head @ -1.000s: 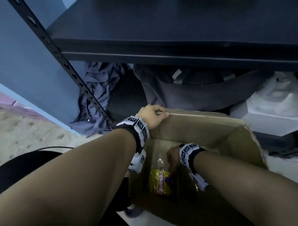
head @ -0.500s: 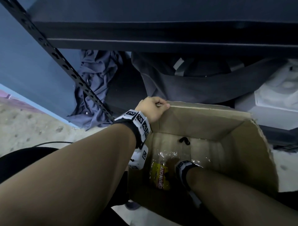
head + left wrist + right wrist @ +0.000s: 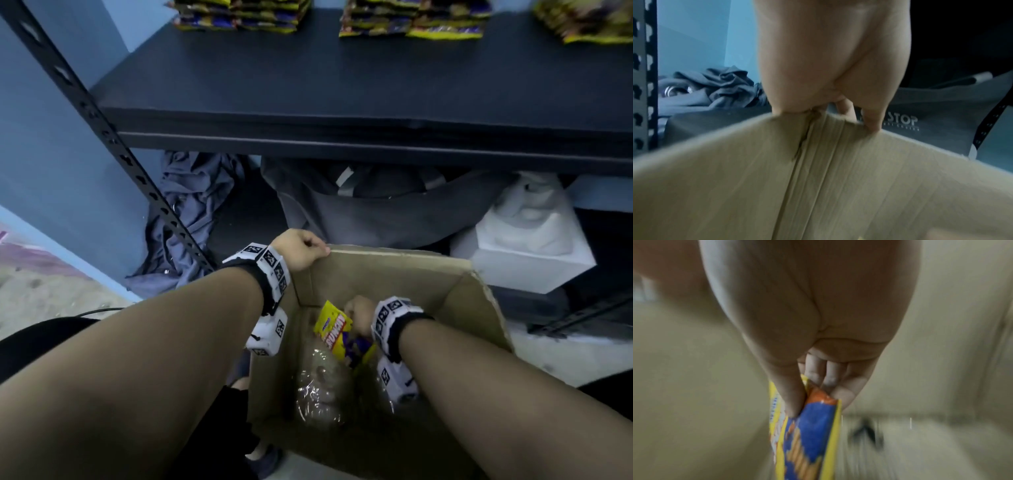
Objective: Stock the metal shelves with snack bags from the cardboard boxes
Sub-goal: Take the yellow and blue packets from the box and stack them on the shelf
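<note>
**With one bag in hand, the lift out of the box is under way**

While the left hand clamps the far left corner of the cardboard box, thumb inside and fingers curled over the rim, the right hand sits inside the box, below and to the right of the left one, pinching a yellow-and-blue snack bag by its top edge. The right wrist view shows the thumb pressed on one face of the packet and the other fingers folded behind it, so the bag hangs down from that pinch. Under the right hand, crumpled clear plastic wrap lies on the box floor; whether more bags remain beneath it cannot be told.

The step in hand looks like retrieval: one bag taken up, not yet clear of the box walls. Ahead of both hands and above them runs the metal shelf, with stacked snack bags lined along its far edge and bare board on the near side.

Next, the right hand probably needs to raise the bag past the rim, carry it forward and up beyond the left hand, and lay it flat by the stacks. The pinch is narrow, so the packet may swing or catch on the box wall. The left hand's hold should keep the light box from shifting.
</note>
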Demonstrator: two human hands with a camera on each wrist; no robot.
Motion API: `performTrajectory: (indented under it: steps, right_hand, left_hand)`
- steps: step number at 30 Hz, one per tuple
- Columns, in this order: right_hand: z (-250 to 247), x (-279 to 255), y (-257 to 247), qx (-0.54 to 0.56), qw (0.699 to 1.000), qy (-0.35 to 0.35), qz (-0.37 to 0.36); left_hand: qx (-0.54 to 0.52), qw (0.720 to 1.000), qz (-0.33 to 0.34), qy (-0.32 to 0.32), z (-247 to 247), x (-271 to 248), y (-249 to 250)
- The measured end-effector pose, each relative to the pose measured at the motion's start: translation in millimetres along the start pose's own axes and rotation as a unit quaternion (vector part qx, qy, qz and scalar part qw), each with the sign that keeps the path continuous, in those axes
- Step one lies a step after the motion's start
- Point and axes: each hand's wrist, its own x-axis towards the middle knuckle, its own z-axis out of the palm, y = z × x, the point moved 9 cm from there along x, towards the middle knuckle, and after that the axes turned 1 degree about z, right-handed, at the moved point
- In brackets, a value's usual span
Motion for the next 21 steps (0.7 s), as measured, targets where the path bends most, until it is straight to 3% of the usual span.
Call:
performTrajectory:
  steps: [7,14,21]
  right_hand:
    - [-105,-71,9,0.079,0.994,0.070,0.005]
    - [-204,-165,21,0.135,0.977,0.164,-0.027]
    - [-284,-253,44,0.202,0.956,0.201,-0.074]
  left_hand:
    - [0.115,0.992,0.011,-0.043,-12,-15,36]
    - [0.202,0.972,0.107,-0.056,-37,-52,147]
    - [0.291,0.937,0.188,-0.055,-65,-91,246]
